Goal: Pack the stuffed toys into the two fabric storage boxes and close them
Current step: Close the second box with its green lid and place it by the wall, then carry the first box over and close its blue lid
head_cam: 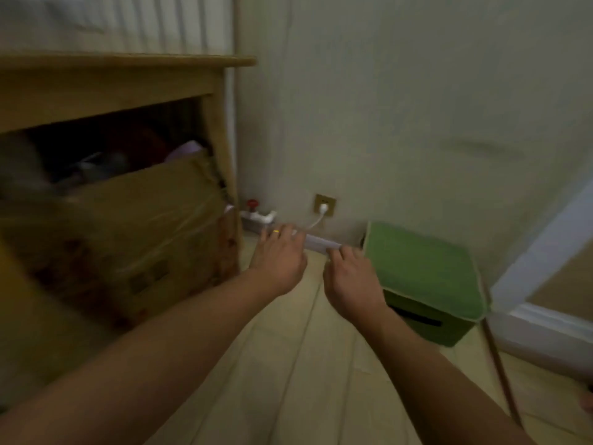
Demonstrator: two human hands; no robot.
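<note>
A green fabric storage box (423,274) stands on the floor by the wall at the right, its lid down. Both my arms reach forward over the wooden floor. My left hand (277,256) hangs palm down with fingers spread, a ring on one finger, holding nothing. My right hand (348,277) is just left of the green box, fingers curled loosely, with nothing visible in it. A cardboard box (134,232) under the wooden table at the left holds dark, blurred soft things (134,149). The picture is blurred.
A wooden table (128,78) fills the upper left. On the wall are a socket with a white plug (324,205) and a pipe valve (256,210). A white door frame (545,261) is at the right, and a thin stick (500,367) leans near the green box.
</note>
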